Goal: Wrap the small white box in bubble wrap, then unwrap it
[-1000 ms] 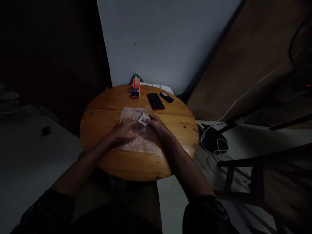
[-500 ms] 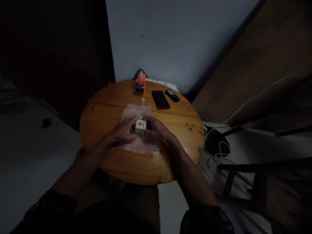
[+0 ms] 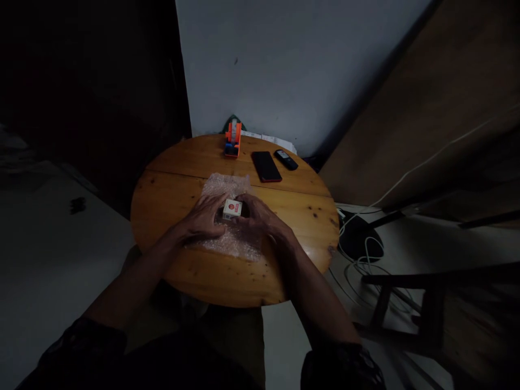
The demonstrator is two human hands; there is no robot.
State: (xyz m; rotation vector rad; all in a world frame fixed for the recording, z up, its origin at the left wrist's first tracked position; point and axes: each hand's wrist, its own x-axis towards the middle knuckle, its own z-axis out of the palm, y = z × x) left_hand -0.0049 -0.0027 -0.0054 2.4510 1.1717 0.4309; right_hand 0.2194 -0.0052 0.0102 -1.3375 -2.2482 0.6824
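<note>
A small white box with a red mark [image 3: 232, 208] lies on a sheet of bubble wrap [image 3: 227, 187] spread on a round wooden table [image 3: 174, 189]. My right hand [image 3: 260, 219] grips the box from the right, fingers curled round it. My left hand [image 3: 203, 219] rests flat on the bubble wrap just left of the box, its fingertips touching the box's side.
At the far side of the table stand an orange tape dispenser [image 3: 233, 140], a dark phone [image 3: 266, 166] and a small black remote [image 3: 286, 160]. Cables [image 3: 361, 254] and a dark chair frame [image 3: 410, 292] lie on the floor to the right. A wall rises behind.
My right hand turned the small box from a tilted hold to lying with its red-marked face up on the bubble wrap, slightly nearer me. My left hand stayed on the wrap.
</note>
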